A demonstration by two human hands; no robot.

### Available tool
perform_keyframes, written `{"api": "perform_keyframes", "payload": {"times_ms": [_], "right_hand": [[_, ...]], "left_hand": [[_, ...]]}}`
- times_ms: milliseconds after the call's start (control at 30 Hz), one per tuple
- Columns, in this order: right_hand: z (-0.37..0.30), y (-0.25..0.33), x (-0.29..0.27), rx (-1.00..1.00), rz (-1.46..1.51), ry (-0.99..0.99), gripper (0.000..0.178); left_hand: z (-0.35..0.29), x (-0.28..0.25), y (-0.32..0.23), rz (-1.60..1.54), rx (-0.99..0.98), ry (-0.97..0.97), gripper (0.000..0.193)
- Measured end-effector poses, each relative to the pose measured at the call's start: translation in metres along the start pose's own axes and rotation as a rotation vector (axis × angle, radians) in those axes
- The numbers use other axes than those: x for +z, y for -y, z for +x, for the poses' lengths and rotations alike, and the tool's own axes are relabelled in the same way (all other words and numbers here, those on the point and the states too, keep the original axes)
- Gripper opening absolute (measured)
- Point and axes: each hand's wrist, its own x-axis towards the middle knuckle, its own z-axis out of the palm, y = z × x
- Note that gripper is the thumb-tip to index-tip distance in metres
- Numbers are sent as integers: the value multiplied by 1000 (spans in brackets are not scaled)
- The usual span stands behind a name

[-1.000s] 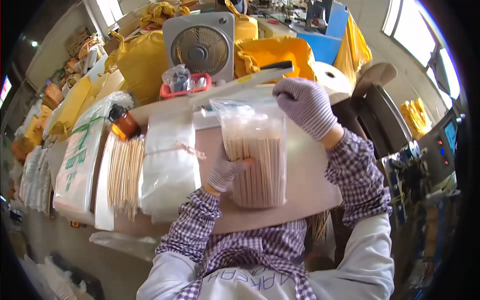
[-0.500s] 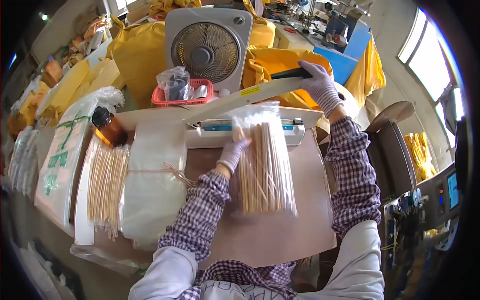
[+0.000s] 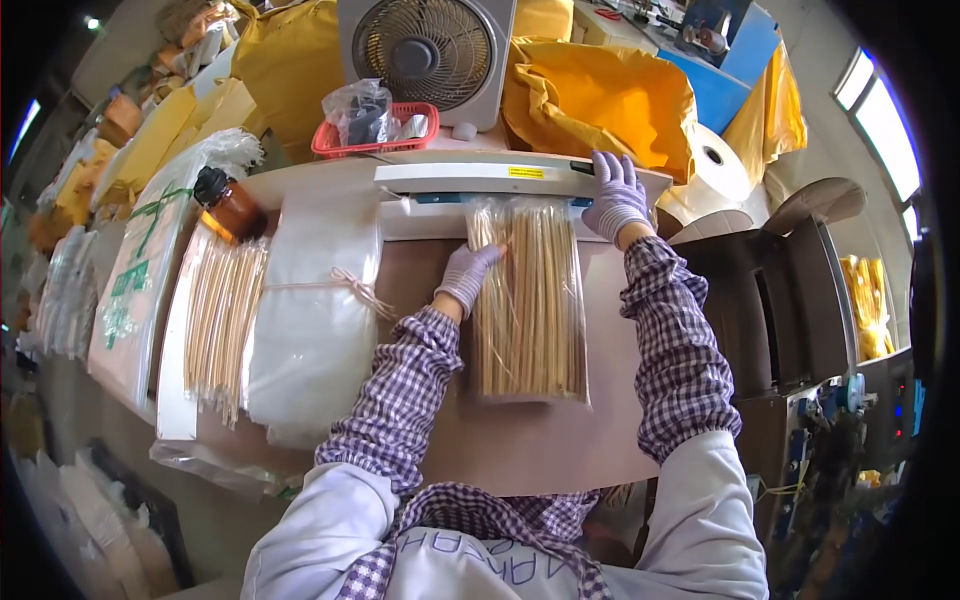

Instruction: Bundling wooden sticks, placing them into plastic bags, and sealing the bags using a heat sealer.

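A clear plastic bag of thin wooden sticks (image 3: 530, 310) lies in front of me, its top end at the long white bar sealer (image 3: 410, 225). My left hand (image 3: 470, 274), in a pale purple glove, grips the bag's left edge near the top, fingers over the plastic. The sealer's arm (image 3: 450, 178) is down across the bag's top end. My right hand (image 3: 614, 198), gloved alike, is closed over the handle at the arm's right end and partly hides it.
Left of the bag lie a tied stack of clear bags (image 3: 318, 330) and a pile of loose sticks (image 3: 222, 325). A brown bottle (image 3: 232, 208) stands behind them. At the back are a red basket (image 3: 375, 146), a grey fan (image 3: 425, 60) and an open yellow sack (image 3: 610, 105).
My right hand has brought the sealer's arm down from its raised position onto the bag's top end. My left hand stays on the bag. The whole view has shifted slightly.
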Motion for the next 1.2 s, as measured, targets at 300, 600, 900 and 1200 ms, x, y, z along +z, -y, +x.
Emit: {"api": "perform_keyframes", "payload": {"times_ms": [300,600,900,1200], "right_hand": [[18,-24,58,-349,26,-375,73],[42,-18,67,-141,-98,-323,84],[23,-1,43,43,-201,165,101],[-150,71,39,378,648,326,74]], "left_hand": [[-46,-14,-19,475,108,-31,49],[-345,-273,-66,621,298,-1338,36],[-406,-548,4,873,-770,-1202,46],[-441,-437,65,-420,181,-1194,38]]}}
